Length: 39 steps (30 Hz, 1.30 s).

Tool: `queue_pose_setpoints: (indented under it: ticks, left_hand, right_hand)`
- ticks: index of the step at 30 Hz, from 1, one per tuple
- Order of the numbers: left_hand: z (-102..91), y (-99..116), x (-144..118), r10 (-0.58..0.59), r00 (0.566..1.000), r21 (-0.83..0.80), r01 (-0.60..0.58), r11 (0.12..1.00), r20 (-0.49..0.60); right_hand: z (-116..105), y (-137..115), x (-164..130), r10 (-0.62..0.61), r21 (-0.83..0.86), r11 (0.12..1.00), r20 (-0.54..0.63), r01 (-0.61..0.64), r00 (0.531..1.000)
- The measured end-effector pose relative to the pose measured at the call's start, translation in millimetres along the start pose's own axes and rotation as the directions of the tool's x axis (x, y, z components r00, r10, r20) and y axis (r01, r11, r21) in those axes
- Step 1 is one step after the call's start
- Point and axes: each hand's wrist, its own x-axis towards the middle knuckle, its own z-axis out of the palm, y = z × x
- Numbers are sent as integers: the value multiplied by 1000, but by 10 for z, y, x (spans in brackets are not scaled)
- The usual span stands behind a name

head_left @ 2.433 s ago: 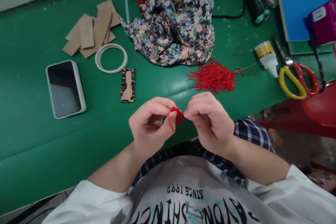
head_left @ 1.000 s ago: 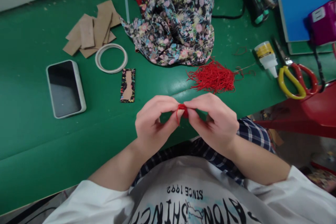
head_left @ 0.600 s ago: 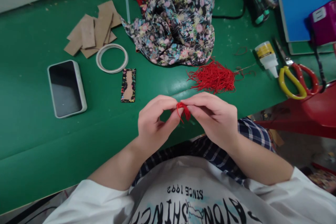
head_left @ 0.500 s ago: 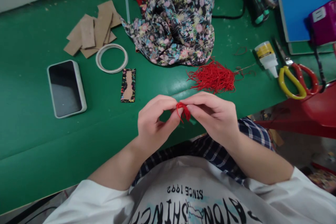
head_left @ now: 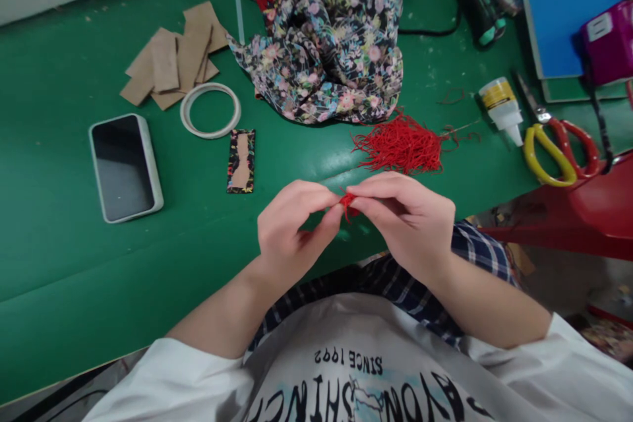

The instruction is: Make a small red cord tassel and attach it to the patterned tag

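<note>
Between my fingertips is a small bunch of red thread (head_left: 349, 204), mostly covered by the fingers. My left hand (head_left: 297, 224) pinches its left side with thumb and forefinger. On the other side my right hand (head_left: 410, 217) pinches it the same way, so both hands nearly meet over the table's front edge. A pile of red thread (head_left: 403, 144) lies just beyond my right hand. Left of it, past my left hand, rests a small floral-covered strip (head_left: 241, 161) with bare brown card showing in its middle.
On the green table (head_left: 64, 264) lie a phone (head_left: 126, 168), a tape roll (head_left: 211, 111), cardboard pieces (head_left: 171, 59) and crumpled floral cloth (head_left: 331, 46). To the right are a glue bottle (head_left: 502, 109), scissors (head_left: 551, 151), a green-black cutter (head_left: 479, 3) and a blue board (head_left: 568, 6).
The bunch of red thread is more hidden between my fingers, and its hanging loop has drawn up. My left fingertips have shifted slightly right; the things on the table stay put.
</note>
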Motion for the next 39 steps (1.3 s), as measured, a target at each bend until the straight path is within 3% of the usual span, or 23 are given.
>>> queue_pose_setpoints:
  ticks: [7, 19, 25, 33, 39]
  left_hand:
    - [-9, 19, 0, 12, 1000, -15, -11, 1000, 10]
    - [-23, 37, -9, 37, 997, -67, -33, 997, 71]
    - [8, 4, -11, 37, 987, -91, -23, 996, 156]
    - [-65, 31, -9, 128, 987, 76, -135, 988, 95]
    - [-81, 109, -21, 195, 980, 163, -185, 969, -49]
  right_hand:
    - [2, -9, -12, -122, -94, 989, -78, 114, 990]
    - [9, 11, -27, -174, -94, 983, -158, 161, 972]
    - [-2, 12, -19, -212, -103, 973, -57, 205, 976]
    - [-1, 13, -14, -299, -72, 951, 26, 300, 954]
    - [1, 40, -18, -255, -4, 967, 53, 256, 965]
